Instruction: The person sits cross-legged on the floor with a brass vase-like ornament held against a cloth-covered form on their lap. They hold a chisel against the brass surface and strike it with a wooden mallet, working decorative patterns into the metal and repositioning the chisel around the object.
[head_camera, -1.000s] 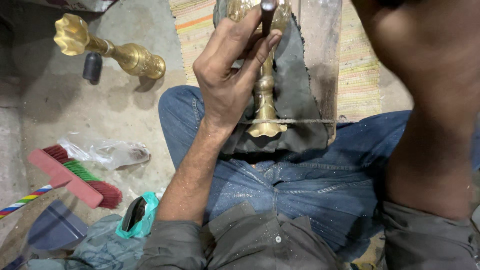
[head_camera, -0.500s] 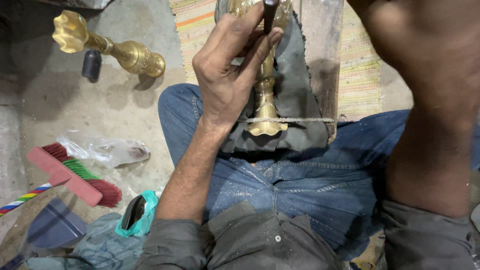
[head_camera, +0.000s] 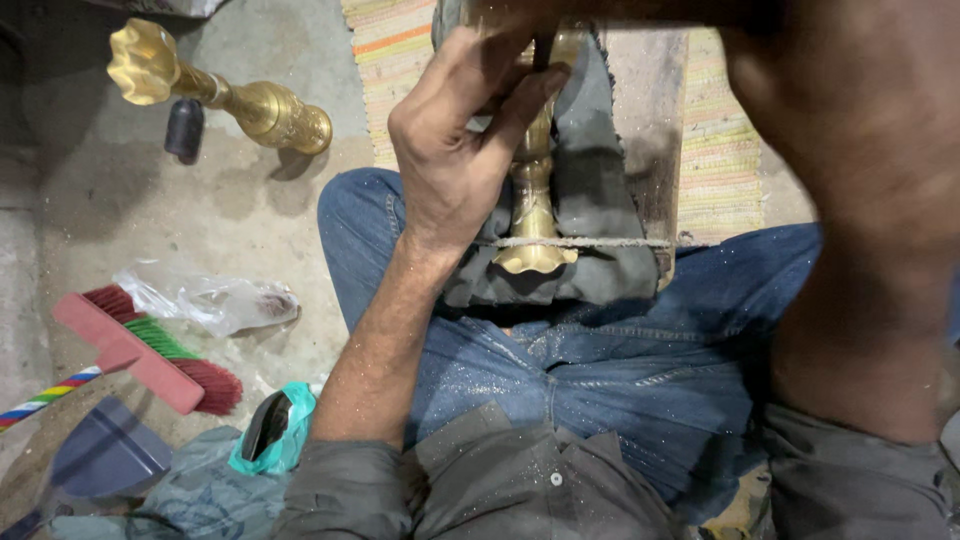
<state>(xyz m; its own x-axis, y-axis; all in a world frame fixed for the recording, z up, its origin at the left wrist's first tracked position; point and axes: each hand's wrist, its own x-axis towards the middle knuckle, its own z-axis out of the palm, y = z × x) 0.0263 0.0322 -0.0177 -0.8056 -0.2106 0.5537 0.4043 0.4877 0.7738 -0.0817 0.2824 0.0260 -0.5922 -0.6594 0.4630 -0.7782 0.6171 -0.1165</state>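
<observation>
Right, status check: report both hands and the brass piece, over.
Left hand grips a dark tool against the brass stem. Right hand out of frame, forearm only. Stem tied by cord on grey cloth.

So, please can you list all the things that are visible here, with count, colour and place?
brass stem piece: one, golden, on the grey cloth over the lap, tied down by a cord
grey cloth: one, dark grey, under that piece
cord: one, pale, across the cloth
second brass piece: one, golden, lying on the floor, upper left
dark cylinder: one, black, beside it
brush: one, pink with red and green bristles, floor left
plastic bag: one, clear, near the brush
striped mat: one, yellowish, behind the lap
left hand: grips a thin dark tool against the stem
right hand: raised, only the blurred arm shows
</observation>
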